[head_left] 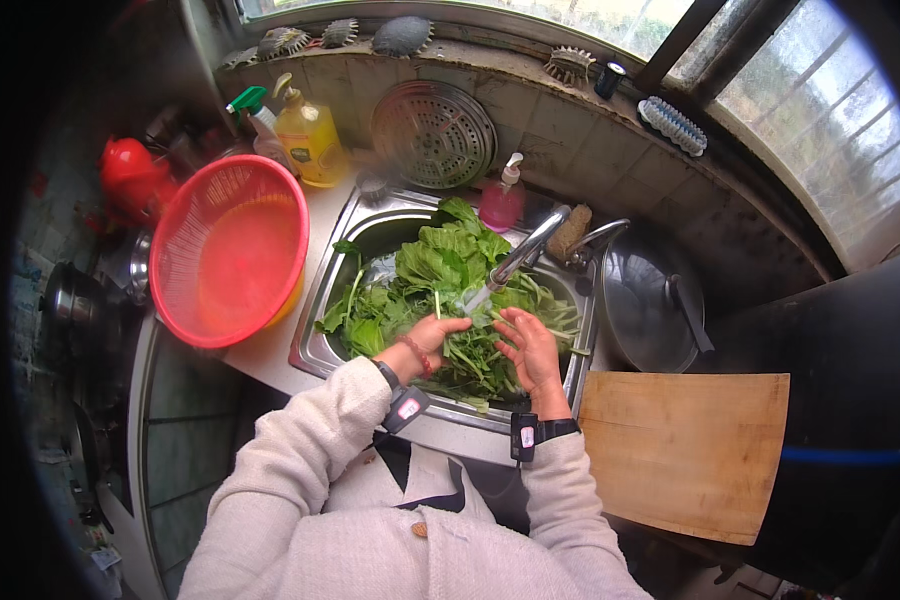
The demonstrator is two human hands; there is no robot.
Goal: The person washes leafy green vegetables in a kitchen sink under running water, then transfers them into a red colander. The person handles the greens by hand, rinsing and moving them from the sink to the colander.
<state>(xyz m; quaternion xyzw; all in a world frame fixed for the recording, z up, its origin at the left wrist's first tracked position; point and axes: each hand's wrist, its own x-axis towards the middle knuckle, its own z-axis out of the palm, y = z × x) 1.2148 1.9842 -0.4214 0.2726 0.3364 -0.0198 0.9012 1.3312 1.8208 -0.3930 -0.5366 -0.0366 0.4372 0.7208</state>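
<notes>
Both hands work in a steel sink (pixel 322 345) heaped with leafy greens (pixel 440 285) under a running tap (pixel 525 250). The left hand (pixel 432 335) grasps stems; the right hand (pixel 530 350) lies spread open on the leaves. Washing seems midway — the red colander (pixel 228 250) on the table holds no greens yet.

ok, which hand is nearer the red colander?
Left. The left hand rests on the leafy greens in the sink, on the side toward the red colander; the right hand is farther, beyond the faucet.
</notes>
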